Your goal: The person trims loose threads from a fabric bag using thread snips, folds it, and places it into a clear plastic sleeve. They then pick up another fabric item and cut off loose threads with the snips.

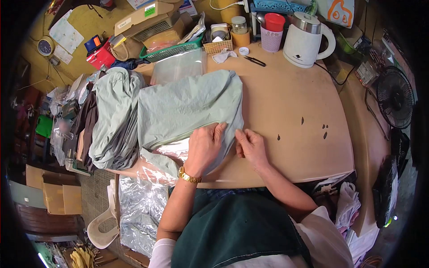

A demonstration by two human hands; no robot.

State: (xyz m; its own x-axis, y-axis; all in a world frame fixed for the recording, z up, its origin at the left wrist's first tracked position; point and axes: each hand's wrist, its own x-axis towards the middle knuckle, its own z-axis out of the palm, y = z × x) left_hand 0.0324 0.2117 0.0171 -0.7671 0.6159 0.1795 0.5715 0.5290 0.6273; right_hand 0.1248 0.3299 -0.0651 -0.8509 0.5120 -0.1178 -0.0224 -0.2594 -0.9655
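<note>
A pale green folded garment (187, 105) lies on the table in front of me, with an edge or seam running across its lower part. My left hand (204, 145), with a gold watch on the wrist, is closed on the cloth near its lower right, thumb and forefinger pinched. My right hand (252, 147) is closed at the garment's right edge. Its fingertips pinch the cloth there, though the exact grip is small to see. Shiny clear plastic (176, 149) shows under the garment's lower left part.
Left of the garment stands a pile of similar pale green garments (117, 116). Clear plastic bags (178, 67) lie behind. Along the back are a green basket (172, 50), black thread snips (255, 61), a pink cup (271, 40) and a white kettle (303, 42). A fan (395, 96) stands right.
</note>
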